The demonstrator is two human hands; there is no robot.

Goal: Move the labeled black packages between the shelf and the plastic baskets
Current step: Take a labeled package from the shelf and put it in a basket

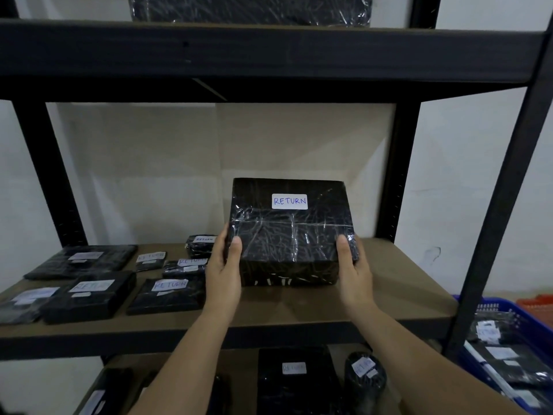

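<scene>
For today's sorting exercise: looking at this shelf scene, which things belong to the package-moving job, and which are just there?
Part of the job:
- large RETURN box, gripped by left hand and right hand
- flat labeled packages on the shelf board
- blue basket holding packages

Just there:
- white wall
- black shelf frame

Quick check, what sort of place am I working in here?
Likely a parcel returns storeroom: black metal shelving, many black packages with RETURN labels, and a blue plastic basket of more packages beside it.
</scene>
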